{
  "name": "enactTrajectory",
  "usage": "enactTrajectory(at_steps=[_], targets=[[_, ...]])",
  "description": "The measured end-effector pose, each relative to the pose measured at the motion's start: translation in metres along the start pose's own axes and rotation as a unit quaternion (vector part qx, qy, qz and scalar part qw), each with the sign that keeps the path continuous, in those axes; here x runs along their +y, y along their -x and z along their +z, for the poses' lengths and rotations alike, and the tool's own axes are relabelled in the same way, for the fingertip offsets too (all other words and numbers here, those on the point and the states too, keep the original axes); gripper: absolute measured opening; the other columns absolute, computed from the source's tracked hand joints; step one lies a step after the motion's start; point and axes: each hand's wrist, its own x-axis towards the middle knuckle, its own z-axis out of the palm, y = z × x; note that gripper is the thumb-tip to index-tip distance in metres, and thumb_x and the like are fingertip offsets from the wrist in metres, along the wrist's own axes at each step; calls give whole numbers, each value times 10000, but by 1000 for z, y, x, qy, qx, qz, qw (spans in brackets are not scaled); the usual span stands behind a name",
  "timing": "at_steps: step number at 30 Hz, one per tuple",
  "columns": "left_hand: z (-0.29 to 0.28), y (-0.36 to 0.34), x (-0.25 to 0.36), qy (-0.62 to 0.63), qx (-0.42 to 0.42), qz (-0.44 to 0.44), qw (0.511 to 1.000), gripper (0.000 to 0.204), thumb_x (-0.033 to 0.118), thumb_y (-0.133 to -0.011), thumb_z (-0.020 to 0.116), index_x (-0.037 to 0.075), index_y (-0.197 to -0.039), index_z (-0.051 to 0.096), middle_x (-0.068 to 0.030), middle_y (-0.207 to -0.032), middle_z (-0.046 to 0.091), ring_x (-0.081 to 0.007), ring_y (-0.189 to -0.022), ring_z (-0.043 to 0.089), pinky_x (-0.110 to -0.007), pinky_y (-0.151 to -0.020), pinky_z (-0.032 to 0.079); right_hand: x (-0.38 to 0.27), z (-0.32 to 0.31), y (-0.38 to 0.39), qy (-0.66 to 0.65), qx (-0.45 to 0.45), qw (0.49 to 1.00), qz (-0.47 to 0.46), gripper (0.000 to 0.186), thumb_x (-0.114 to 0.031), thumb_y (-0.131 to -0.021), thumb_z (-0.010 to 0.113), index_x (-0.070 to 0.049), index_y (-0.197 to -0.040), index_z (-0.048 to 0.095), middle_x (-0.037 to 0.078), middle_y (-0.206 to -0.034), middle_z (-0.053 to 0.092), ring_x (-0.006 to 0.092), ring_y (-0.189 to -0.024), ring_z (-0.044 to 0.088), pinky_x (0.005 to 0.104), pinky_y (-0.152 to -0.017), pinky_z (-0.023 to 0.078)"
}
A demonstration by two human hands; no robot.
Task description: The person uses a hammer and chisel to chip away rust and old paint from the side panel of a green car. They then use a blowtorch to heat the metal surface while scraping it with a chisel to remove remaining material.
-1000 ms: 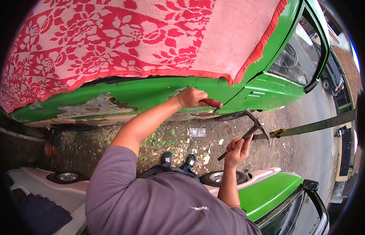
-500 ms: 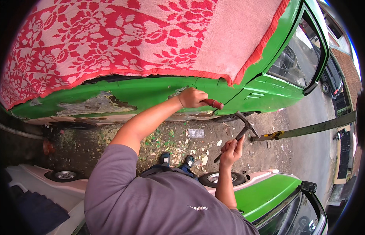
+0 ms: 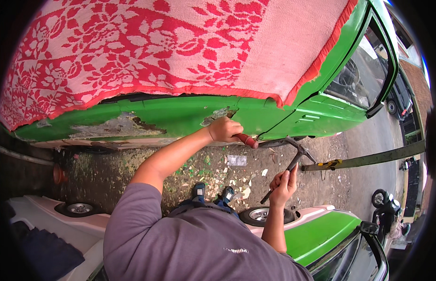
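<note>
My left hand (image 3: 225, 129) is closed round a tool with a reddish-brown handle (image 3: 247, 140); its working end is hidden by the hand. It is held against the lower side of the green car body (image 3: 180, 112), just below a ragged patch of chipped paint (image 3: 220, 115). To the right, my right hand (image 3: 283, 189) grips the dark shaft of a hammer (image 3: 293, 164). The hammer's narrow metal head points up and away from me, apart from the red-handled tool.
A red-and-pink floral blanket (image 3: 133, 56) covers the upper car body. Paint flakes (image 3: 243, 192) litter the ground by my feet. At right, a beam (image 3: 368, 160) juts inward. Behind me stands another green-and-pink car (image 3: 316, 232). A motorcycle (image 3: 385, 208) is on the road.
My left hand has moved lower along the car side with the red-handled tool, baring more of the chipped patch. The hammer has shifted slightly to the right. A motorcycle has appeared at right.
</note>
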Motion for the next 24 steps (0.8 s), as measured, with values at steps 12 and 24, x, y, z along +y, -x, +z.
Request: enactTrajectory(at_steps=[12,24], targets=[[-1,-31,1,-21,-9,69,997,294,322,-755,724,115,-702,521,-44,-641,544,-260,-582,609,-395,-495,476,-1,-4,-5,6,-6,999,41,519,-98,-1034,454,-105,-1530,302,-47,-694,383,15,-517,326,180,-411,264],[-7,-24,0,-15,-19,81,996,275,308,-767,723,124,-719,524,-40,-649,541,-252,-581,610,-392,-495,477,10,-12,-4,12,-34,997,64,531,-98,-1034,463,-115,-1536,292,-58,-691,371,12,-528,325,174,-425,263]])
